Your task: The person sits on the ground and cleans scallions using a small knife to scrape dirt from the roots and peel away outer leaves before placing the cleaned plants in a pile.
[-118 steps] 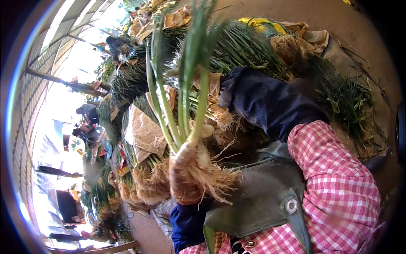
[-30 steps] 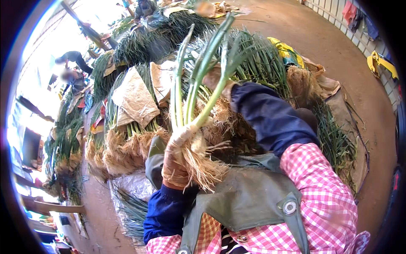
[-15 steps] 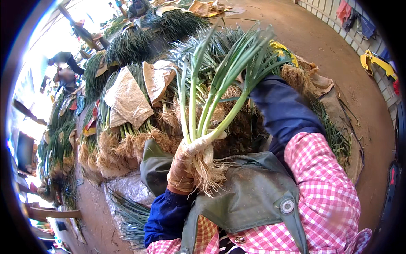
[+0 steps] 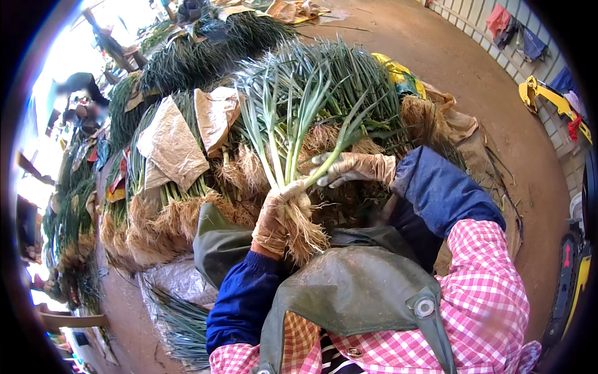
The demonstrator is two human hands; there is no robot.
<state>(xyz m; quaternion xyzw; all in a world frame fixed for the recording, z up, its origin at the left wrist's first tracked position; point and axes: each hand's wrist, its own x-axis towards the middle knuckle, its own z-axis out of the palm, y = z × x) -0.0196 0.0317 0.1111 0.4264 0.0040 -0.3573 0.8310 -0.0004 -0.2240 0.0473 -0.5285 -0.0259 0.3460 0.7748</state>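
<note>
A small bunch of green onions (image 4: 289, 149) stands up in front of me, with white stalk bases and a beard of pale roots (image 4: 305, 234). My left hand (image 4: 270, 225), in a dirty tan glove, is closed around the bases just above the roots. From the right comes my gloved right hand (image 4: 355, 168), its greyish fingers around the outermost stalk that leans right. The fingertips show past the stalk's left side, and the thumb lies below them. Dark green waterproof cloth (image 4: 361, 283) covers my lap under the bunch.
Large heaps of green onions (image 4: 349, 75) lie ahead, roots toward me, with brown paper sheets (image 4: 174, 143) on them. More onions (image 4: 180, 327) rest on plastic at lower left. A person (image 4: 81, 87) is at far left. A yellow tool (image 4: 548, 96) is by the right wall.
My right hand has come down and back from among the leaves to the outer stalk near its base. The left hand keeps its hold, and the leaves stand more upright and fanned.
</note>
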